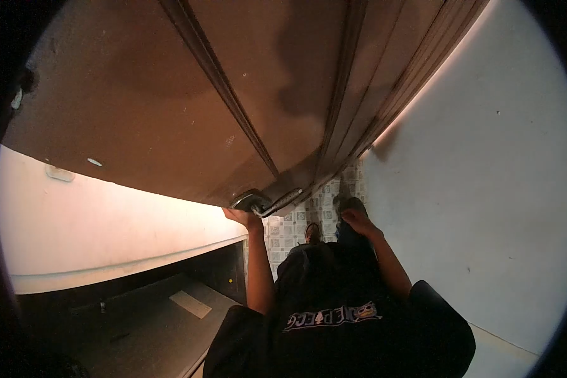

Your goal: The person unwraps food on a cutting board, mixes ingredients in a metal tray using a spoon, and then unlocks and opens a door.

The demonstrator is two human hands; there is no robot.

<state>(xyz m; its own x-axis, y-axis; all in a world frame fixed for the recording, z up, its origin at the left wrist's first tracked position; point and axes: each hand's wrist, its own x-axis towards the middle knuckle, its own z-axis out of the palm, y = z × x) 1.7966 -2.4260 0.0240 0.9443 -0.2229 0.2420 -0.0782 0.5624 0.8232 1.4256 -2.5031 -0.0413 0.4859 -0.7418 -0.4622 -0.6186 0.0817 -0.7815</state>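
Note:
A brown panelled door (164,94) spreads across the upper view, with a dark metal lever handle (277,203) near its lower edge. My left hand (240,217) is closed around the door's edge, just beside the handle's base. Its fingertips are partly hidden behind the door. My right hand (358,222) hangs low in front of my right leg, apart from the door. Its fingers look curled, and shadow hides whether anything is in them.
A pale wall (472,176) runs along the right. At left, a white surface (126,217) lies above a dark recess holding a flat panel (164,327). Patterned floor tiles (283,233) show around my shoe (313,233). Small white marks dot the door.

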